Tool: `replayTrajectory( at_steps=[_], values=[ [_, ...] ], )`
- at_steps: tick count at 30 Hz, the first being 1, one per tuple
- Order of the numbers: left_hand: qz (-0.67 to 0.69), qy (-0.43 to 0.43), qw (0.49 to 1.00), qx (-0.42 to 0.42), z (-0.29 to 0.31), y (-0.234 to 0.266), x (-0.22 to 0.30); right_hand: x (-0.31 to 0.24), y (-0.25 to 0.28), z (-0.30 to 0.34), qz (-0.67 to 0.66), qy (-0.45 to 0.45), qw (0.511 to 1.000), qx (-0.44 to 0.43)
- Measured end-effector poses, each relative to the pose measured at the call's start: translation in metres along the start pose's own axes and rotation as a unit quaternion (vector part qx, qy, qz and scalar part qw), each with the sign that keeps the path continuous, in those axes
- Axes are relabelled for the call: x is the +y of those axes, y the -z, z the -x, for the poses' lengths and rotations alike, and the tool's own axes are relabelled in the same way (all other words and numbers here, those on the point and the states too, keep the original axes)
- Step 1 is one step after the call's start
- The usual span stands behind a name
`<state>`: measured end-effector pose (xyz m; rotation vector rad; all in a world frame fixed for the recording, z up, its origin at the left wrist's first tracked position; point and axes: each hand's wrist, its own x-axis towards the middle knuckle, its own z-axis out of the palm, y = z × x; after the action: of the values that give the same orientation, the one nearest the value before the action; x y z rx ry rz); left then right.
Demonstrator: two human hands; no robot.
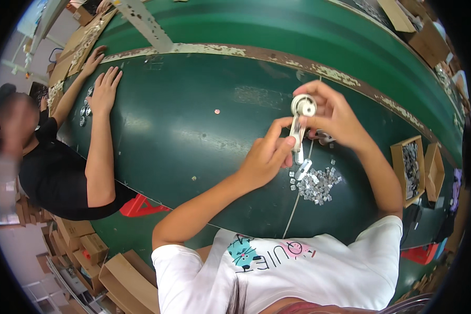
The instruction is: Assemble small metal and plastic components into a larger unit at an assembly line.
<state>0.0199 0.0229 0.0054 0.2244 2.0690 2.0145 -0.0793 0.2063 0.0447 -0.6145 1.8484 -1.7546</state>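
Above the green tabletop, both hands grip one white plastic part (pixel 304 104) with a round, cup-like head and a long narrow stem. My left hand (pixel 264 159) pinches the stem between thumb and fingers. Around the round head, my right hand (pixel 336 115) is closed, its thumb on the upper stem. Just below the left fingertips lies a small white elongated piece (pixel 303 170). Beside it spreads a loose pile of small, shiny, clear or silvery pieces (pixel 320 187). Some more parts (pixel 324 138), partly hidden, rest below my right hand.
Cardboard boxes stand at the right, one holding dark small parts (pixel 411 167). A person (pixel 52 157) works at the left with both hands on the table near round shiny parts (pixel 83 112). A raised worn edge (pixel 267 54) and a post (pixel 144 23) border the far side.
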Motion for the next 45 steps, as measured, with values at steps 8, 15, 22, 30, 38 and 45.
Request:
replayTrajectory(
  at_steps=[8,15,22,30,38,45],
  values=[
    [-0.126,-0.107,0.982,0.087,-0.014,-0.001,-0.008,0.074,0.240,-0.164,0.405,-0.100,0.755,0.506],
    [-0.281,-0.315,0.898,0.124,0.005,-0.004,-0.009,0.062,0.059,-0.135,0.643,0.191,0.655,0.348],
    [-0.365,-0.583,0.726,0.017,0.008,-0.098,0.058,0.082,0.077,-0.137,0.501,0.075,0.705,0.496],
    [-0.345,-0.232,0.609,-0.676,-0.057,-0.226,0.149,0.078,0.054,-0.133,0.657,0.137,0.600,0.435],
    [-0.145,-0.127,0.612,-0.767,-0.052,-0.250,0.132,0.076,0.057,-0.128,0.632,0.148,0.609,0.456],
    [0.057,0.001,0.595,-0.802,-0.045,-0.259,0.116,0.077,0.060,-0.129,0.637,0.163,0.599,0.457]
  ],
)
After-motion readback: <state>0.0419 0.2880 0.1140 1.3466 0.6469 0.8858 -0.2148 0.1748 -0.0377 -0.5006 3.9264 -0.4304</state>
